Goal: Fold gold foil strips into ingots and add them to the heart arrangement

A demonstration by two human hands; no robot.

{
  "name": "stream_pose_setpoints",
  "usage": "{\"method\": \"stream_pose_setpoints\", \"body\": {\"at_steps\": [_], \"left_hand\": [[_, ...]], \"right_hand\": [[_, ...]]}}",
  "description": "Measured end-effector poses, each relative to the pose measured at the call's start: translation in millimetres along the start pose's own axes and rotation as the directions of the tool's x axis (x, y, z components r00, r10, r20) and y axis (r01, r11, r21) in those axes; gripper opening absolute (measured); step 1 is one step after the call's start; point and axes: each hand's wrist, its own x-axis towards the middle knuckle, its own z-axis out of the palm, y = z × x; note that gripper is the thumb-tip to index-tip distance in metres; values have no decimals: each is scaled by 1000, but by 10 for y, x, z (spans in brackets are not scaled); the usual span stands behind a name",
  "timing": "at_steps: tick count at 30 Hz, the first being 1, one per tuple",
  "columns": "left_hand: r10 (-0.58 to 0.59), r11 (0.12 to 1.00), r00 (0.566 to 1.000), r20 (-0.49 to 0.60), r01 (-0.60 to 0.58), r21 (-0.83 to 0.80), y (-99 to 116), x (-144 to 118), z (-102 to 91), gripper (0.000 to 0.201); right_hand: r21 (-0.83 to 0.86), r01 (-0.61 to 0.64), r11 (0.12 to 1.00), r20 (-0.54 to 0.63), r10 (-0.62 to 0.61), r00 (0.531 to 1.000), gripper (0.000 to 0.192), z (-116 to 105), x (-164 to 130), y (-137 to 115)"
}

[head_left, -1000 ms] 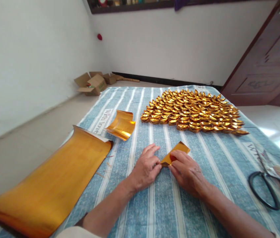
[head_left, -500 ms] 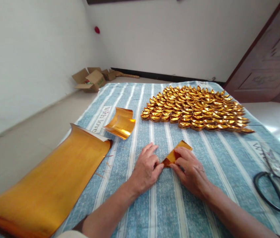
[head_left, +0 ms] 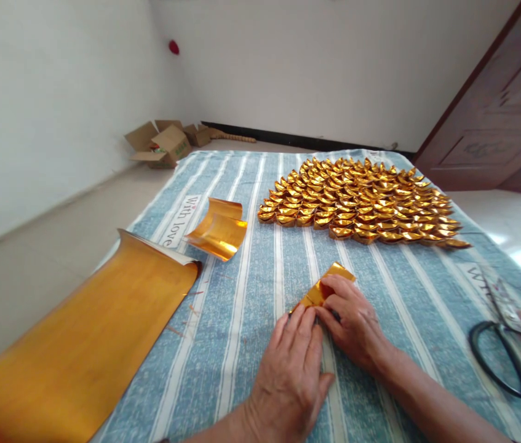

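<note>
the left hand (head_left: 294, 363) is lying palm down on the striped blue cloth (head_left: 251, 289), its fingers stretched forward and close together, the fingertips pressing on the near end of a small folded gold paper (head_left: 322, 288). the right hand (head_left: 350, 323) is resting just beside it, touching it at the fingers, with its grip closed lightly over the same paper: thumb and forefinger are pinching the fold near the middle while the far corner of the paper is sticking out past the fingers, tilted up a little. the paper is sitting on the cloth near the middle of the surface, between the two hands and the big spread of finished pieces farther off.

that spread, a heap of folded gold shapes (head_left: 361, 206), is lying in tight rows across the far part of the cloth, well apart from the hands. to the left, a curled gold sheet (head_left: 218, 229) is sitting on the cloth beside the printed words, and nearer the left edge a long gold sheet (head_left: 85, 338) is lying flat with its far edge curling up. at the right edge, black-handled scissors (head_left: 502, 354) are resting on the cloth, partly cut off by the frame. on the floor by the far wall, open cardboard boxes (head_left: 161, 143) are standing near the corner, and a dark wooden door (head_left: 500, 117) is showing at the right.
</note>
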Motion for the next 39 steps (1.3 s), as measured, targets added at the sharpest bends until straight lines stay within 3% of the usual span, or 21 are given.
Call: {"method": "stream_pose_setpoints", "body": {"at_steps": [14,39], "left_hand": [[-41,997,999,14,42,-64,-26,-56,75,59],[-22,1000,997,72,22,-4,-40,-31,90,55]], "right_hand": [[-10,-13,1000,-23,13,1000,27,7,7,-21],[-44,-16,999,-2,16,1000,27,6,1,-24]]}}
